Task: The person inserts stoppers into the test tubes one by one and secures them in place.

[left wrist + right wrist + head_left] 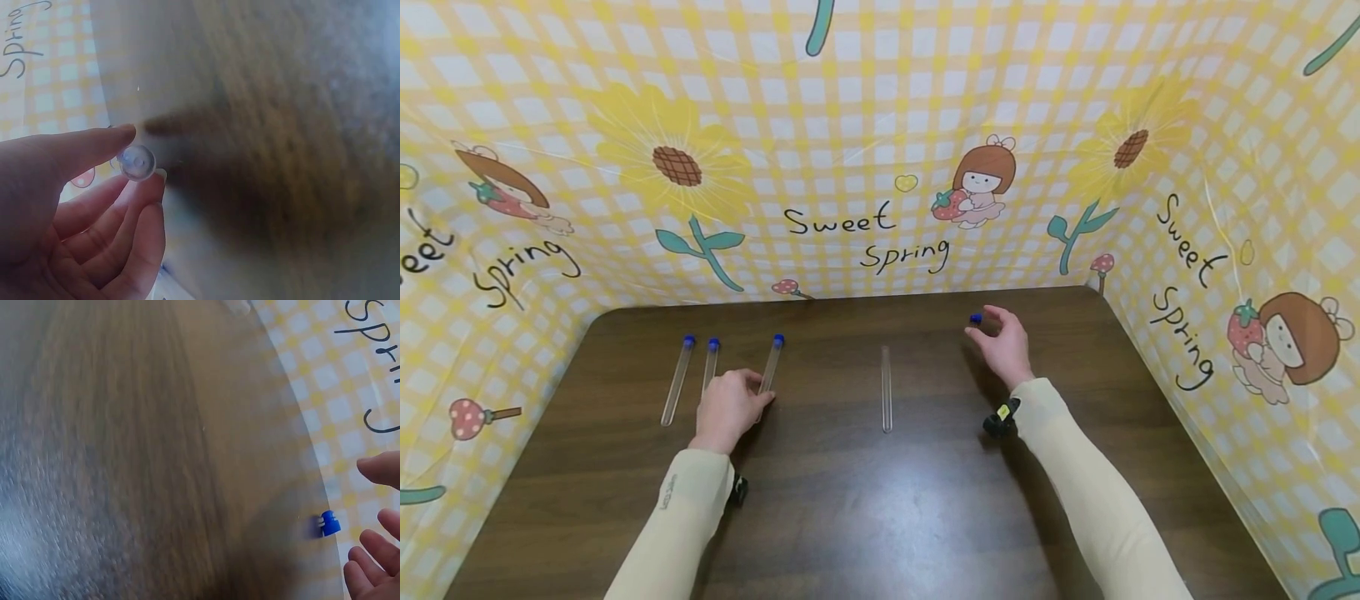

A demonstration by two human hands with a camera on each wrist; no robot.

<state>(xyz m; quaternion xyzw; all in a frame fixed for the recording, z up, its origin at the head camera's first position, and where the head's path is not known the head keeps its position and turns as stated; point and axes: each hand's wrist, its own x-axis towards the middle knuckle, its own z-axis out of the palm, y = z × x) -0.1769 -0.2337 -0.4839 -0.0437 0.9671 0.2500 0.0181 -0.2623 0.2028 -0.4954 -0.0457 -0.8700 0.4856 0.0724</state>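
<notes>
My left hand pinches a clear test tube with a blue cap between thumb and fingers. In the left wrist view the rounded end of that test tube points at the camera. Left of it lie two more blue-capped tubes, an outer tube and an inner tube partly hidden by the hand. An uncapped tube lies mid-table. My right hand is beside a loose blue cap, thumb and fingers apart; the right wrist view shows a gap between the fingers and the cap.
Everything lies on a dark brown wooden table. A yellow checked cloth with printed flowers and figures rises behind the table and along both sides.
</notes>
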